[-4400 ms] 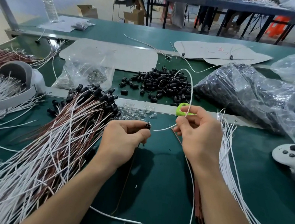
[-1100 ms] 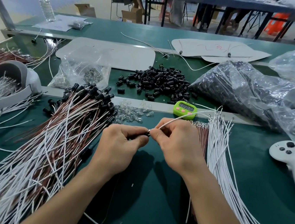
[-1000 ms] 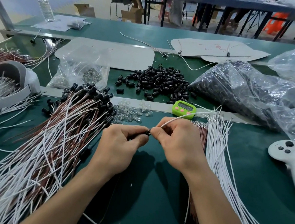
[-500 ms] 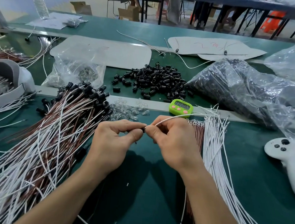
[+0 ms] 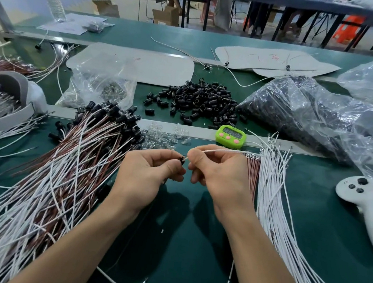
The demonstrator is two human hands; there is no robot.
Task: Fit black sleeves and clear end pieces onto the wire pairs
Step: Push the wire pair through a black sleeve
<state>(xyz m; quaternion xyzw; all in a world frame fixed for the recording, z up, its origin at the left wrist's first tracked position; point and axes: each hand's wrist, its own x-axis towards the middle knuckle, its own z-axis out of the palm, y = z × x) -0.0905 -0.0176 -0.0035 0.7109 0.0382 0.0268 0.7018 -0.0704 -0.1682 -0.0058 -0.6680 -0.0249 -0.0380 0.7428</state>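
My left hand (image 5: 151, 174) pinches a small black sleeve (image 5: 182, 159) between thumb and forefinger. My right hand (image 5: 216, 172) pinches a white wire (image 5: 224, 150) whose tip meets the sleeve; the wire runs off to the right. A heap of finished white and brown wire pairs (image 5: 56, 173) with black sleeves lies at my left. Bare white and brown wires (image 5: 274, 198) lie fanned out at my right. Loose black sleeves (image 5: 197, 100) are piled beyond the table seam, and clear end pieces (image 5: 165, 136) are scattered just behind my hands.
A green timer (image 5: 231, 135) sits on the seam. Large plastic bags of black parts (image 5: 311, 118) fill the right rear; a smaller bag (image 5: 101, 85) lies left of the sleeve pile. A white controller (image 5: 368, 208) rests at the right edge, a grey headset (image 5: 12, 93) at the left.
Earlier my hands were apart, the right one holding a looping white wire. They have come together, and the wire tip now stays at the sleeve with little further movement.
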